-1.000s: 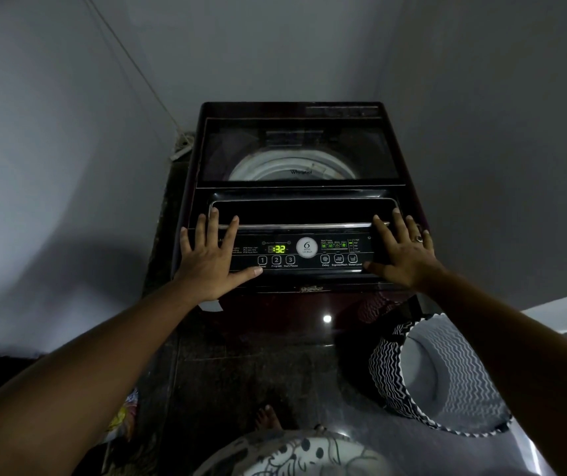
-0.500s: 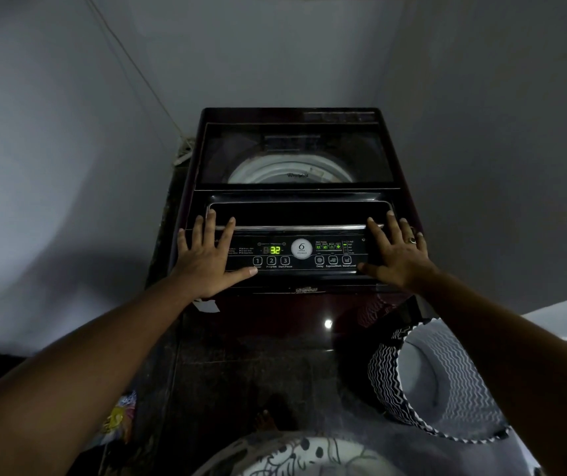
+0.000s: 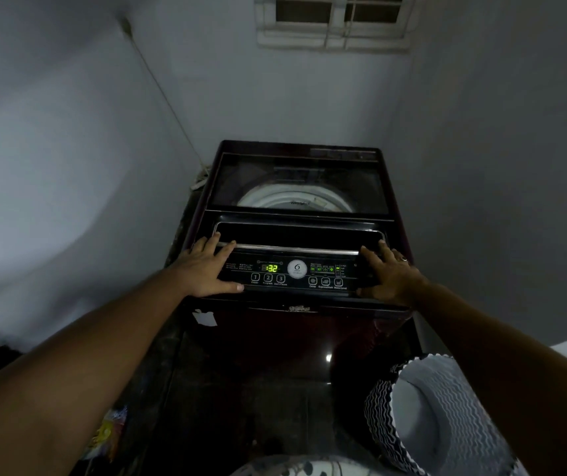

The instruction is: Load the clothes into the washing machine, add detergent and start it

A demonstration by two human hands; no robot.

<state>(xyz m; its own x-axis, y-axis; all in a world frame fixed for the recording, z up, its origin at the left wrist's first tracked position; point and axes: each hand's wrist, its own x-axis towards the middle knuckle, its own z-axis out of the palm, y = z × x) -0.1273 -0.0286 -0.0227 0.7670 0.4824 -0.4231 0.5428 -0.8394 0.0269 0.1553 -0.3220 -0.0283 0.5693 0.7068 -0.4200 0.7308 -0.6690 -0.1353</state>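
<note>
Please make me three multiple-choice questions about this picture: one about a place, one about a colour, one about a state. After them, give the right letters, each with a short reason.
1. Where is the zigzag-patterned basket, compared with the washing machine?
A. On top of it
B. Low down, to the right of its front
C. Behind it, against the wall

2. What colour are the digits on the display?
A. Red
B. Blue
C. Green

3. In what state is the lid?
A. Shut, lying flat
B. Raised upright
C. Taken off

Answers:
1 B: the basket shows in the lower right corner, below the level of the machine's top.
2 C: the number 32 glows green.
3 A: the glass lid lies flat, and the drum shows through it.
</note>
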